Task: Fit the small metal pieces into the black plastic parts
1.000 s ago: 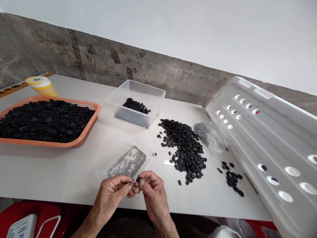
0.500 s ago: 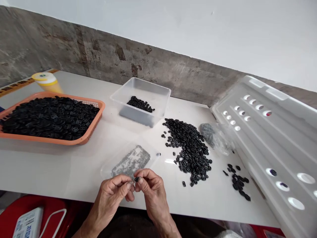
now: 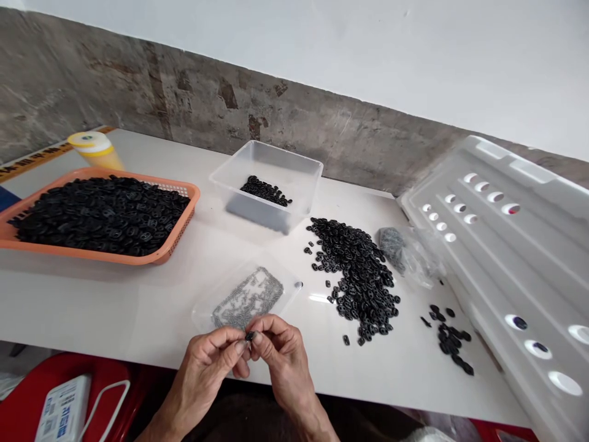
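Note:
Over the front edge of the table, my right hand pinches a small black plastic piece between thumb and forefinger. My left hand is closed in a pinch right against that piece; whatever is between its fingertips is too small and covered to make out. Just beyond my hands lies a shallow clear tray holding many tiny grey metal parts. To the right spreads a heap of small black oval pieces with holes.
An orange basket full of black pieces stands left, a yellow-lidded cup behind it. A clear bin holds more pieces. At right are a plastic bag, loose black parts and a leaning white perforated panel.
My left fingertips have come closer to the black piece and now meet it. The view has shifted slightly, so the table's things appear a little further right.

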Demonstrator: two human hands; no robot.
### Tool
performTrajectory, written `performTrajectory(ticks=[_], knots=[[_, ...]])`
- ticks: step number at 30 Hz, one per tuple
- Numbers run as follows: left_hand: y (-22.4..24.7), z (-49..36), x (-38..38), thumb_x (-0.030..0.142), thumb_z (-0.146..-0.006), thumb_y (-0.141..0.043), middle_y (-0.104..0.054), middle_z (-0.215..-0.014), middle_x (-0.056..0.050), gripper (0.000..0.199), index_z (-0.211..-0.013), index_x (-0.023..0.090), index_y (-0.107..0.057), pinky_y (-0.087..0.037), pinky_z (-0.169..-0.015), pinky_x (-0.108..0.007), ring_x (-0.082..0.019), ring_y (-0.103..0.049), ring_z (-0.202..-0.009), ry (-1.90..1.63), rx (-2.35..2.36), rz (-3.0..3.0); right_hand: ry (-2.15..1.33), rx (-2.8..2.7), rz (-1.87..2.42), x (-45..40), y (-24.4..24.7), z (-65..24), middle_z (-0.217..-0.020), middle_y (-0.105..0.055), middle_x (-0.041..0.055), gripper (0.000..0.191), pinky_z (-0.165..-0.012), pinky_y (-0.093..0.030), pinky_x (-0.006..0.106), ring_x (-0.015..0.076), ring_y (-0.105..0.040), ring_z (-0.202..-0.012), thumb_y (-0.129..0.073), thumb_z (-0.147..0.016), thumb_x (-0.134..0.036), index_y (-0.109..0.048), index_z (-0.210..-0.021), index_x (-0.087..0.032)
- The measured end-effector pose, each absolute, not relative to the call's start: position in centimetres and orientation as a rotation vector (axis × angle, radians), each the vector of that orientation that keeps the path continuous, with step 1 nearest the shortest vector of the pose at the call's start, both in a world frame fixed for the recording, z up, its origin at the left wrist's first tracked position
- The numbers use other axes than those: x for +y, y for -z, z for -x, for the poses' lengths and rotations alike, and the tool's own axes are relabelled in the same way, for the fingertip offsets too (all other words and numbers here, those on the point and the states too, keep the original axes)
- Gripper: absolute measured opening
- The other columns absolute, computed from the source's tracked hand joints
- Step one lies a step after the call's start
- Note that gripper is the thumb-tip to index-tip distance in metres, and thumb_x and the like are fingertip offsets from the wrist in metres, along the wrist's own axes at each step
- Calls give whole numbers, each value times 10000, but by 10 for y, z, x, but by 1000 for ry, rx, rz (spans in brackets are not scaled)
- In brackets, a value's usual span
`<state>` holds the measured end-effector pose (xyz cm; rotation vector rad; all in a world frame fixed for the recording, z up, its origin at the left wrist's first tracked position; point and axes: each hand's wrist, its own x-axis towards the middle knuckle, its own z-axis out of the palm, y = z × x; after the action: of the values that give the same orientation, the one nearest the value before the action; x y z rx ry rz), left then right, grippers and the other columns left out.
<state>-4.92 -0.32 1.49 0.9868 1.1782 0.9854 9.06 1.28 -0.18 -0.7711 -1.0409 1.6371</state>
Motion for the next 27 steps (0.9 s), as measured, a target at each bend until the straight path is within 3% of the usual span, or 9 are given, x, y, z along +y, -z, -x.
performTrajectory(ticks=[7, 12, 17, 27], knots=[[3, 55, -5, 465, -831, -578, -608, -584, -2, 368, -816, 114, -690, -498, -595, -126, -66, -583, -574, -984, 1192, -1152, -1564, -1141, 899, 7, -2, -91, -684, -519, 22, 334, -629, -423, 133, 39, -510, -642, -604, -875, -393, -514, -809, -78], [8, 59, -6, 345, -866, -552, -630, -588, 20, 237, -856, 151, -688, -496, -576, -76, -46, -600, -553, -1150, 1310, -1484, -1387, -1339, 1132, 5, 4, -96, -713, -521, 27, 315, -610, -385, 116, 29, -480, -650, -605, -858, -372, -574, -788, -66], [8, 59, -6, 278, -898, -520, -640, -586, 48, 194, -846, 175, -677, -484, -584, -44, -25, -609, -543, -1188, 1310, -1620, -1530, -1249, 1092, 1, 9, -93, -669, -517, 18, 384, -537, -378, 107, 28, -501, -560, -581, -870, -446, -521, -810, -72], [10, 55, -8, 255, -902, -524, -627, -592, 38, 187, -834, 161, -671, -454, -567, -62, -31, -581, -533, -1161, 1371, -1745, -1524, -1259, 1059, -6, 12, -89, -624, -528, 26, 431, -549, -389, 112, 31, -509, -541, -555, -889, -485, -484, -781, -74]])
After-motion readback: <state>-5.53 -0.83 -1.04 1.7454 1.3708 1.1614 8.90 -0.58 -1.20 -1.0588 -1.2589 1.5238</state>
